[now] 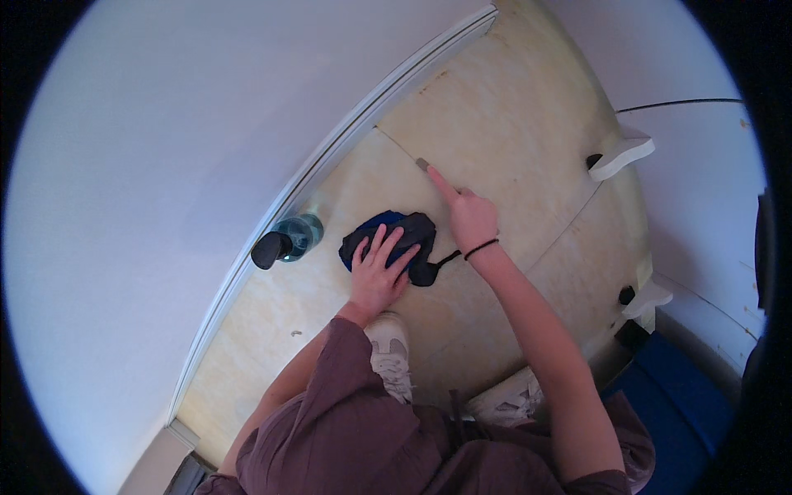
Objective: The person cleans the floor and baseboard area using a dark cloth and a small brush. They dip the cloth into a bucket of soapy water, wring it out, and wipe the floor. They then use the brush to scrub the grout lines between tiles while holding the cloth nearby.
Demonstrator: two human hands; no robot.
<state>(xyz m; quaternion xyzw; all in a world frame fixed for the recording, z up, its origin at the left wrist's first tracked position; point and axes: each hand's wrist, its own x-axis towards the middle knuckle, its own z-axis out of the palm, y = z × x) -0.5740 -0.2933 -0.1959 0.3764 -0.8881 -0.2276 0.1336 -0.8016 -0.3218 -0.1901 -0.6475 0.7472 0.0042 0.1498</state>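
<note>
My left hand (378, 272) lies with its fingers spread on top of a crumpled black and blue fabric bundle (422, 227) on the floor. A dark strap sticks out of the bundle toward my right wrist. To the right and farther off, my right hand (473, 219) stretches its index finger forward, its other fingers curled under. A small flat grey piece (422, 164) shows at that fingertip, close to a seam in the floor. How much of it lies under the hand is hidden. A black band (481, 248) circles my right wrist.
Left of the bundle, a clear bluish bottle with a black top (286, 242) stands against the white skirting strip (330, 153). My light shoes (388, 355) are close behind my left hand. White curved feet (624, 157) of furniture stand at the right, with a blue object (668, 404) nearer me.
</note>
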